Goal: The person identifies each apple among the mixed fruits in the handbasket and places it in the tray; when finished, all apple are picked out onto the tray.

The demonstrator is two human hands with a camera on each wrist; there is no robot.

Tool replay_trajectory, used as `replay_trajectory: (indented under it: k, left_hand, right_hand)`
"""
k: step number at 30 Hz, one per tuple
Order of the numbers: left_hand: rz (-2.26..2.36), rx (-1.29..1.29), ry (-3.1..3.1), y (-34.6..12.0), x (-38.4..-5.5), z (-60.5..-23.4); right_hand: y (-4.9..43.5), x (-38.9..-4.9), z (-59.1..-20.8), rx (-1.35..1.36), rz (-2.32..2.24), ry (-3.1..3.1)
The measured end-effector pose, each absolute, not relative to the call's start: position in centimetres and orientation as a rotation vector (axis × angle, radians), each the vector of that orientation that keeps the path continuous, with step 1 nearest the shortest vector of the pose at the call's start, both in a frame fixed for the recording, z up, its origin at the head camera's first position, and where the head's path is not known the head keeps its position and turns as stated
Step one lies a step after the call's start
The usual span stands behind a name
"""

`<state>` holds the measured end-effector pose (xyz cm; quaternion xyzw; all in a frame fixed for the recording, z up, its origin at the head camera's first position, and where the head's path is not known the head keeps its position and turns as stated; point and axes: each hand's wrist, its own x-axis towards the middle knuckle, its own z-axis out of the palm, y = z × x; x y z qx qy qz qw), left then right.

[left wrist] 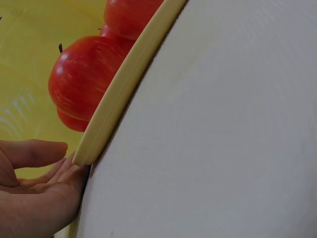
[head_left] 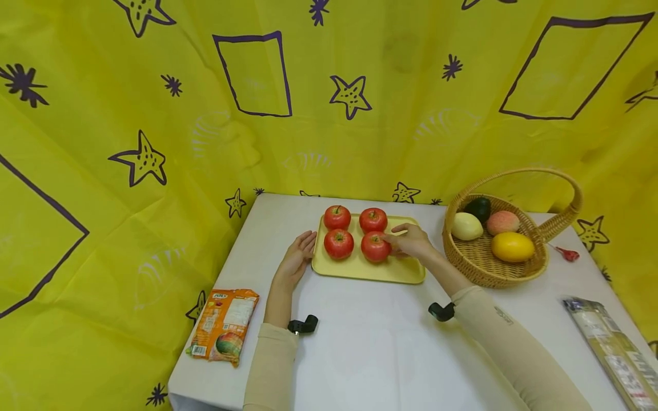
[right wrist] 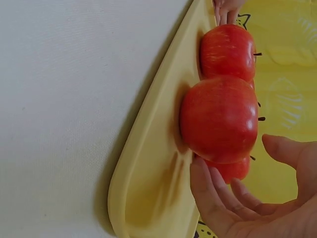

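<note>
Two rows of red apples sit on a pale yellow tray (head_left: 370, 275), among them the front left apple (head_left: 338, 244) and the front right apple (head_left: 376, 247). My right hand (head_left: 409, 242) is at the right side of the front right apple. In the right wrist view its fingers (right wrist: 208, 191) reach close beside that apple, and the thumb stands a little apart from it; whether a fingertip touches is hard to tell. Along the tray's left edge lies my left hand (head_left: 295, 258), its fingers loosely extended against the rim and the thumb raised.
At the right stands a wicker basket (head_left: 475, 274) with a tall handle, holding several fruits, including a yellow one (head_left: 513, 246). An orange snack packet (head_left: 223, 325) lies at the left. A long clear package (head_left: 612, 348) lies near the right edge. Behind hangs a yellow curtain (head_left: 319, 137).
</note>
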<state>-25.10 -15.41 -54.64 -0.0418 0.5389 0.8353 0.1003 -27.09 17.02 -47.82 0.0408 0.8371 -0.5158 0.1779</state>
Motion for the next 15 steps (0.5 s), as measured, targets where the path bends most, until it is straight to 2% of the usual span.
replay_trajectory:
  k: [15]
  left_hand:
    - [2.334, -0.3, 1.921, -14.9, -24.7, -52.9]
  right_hand:
    - [19.9, -25.5, -46.5, -0.134, -1.45, 2.846]
